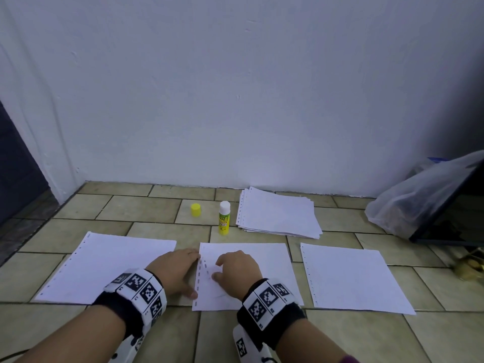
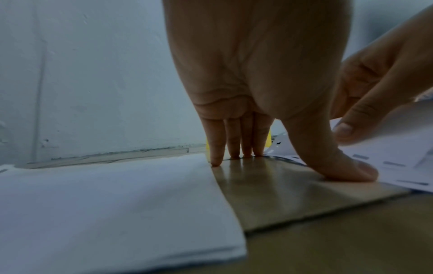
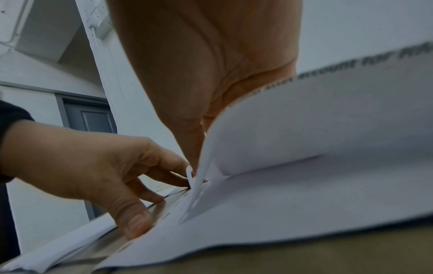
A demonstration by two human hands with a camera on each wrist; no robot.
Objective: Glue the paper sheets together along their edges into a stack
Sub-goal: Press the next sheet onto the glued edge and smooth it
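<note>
Three white sheets with punched left edges lie on the tiled floor: a left sheet (image 1: 110, 268), a middle sheet (image 1: 264, 258) and a right sheet (image 1: 351, 276). My left hand (image 1: 183, 271) has straight fingers (image 2: 234, 140) on the floor tile between the left and middle sheets. Its thumb (image 2: 339, 166) presses beside the middle sheet's punched edge. My right hand (image 1: 233, 268) pinches the left edge of an upper sheet (image 3: 328, 120) and curls it up off the lower sheet (image 3: 281, 213). An uncapped yellow glue stick (image 1: 224, 218) stands behind, its yellow cap (image 1: 196, 210) to its left.
A stack of more sheets (image 1: 277, 213) lies by the white wall (image 1: 235, 87). A clear plastic bag (image 1: 419, 197) and a dark framed panel (image 1: 458, 218) sit at the right. A dark doorway (image 1: 15, 166) is at the left.
</note>
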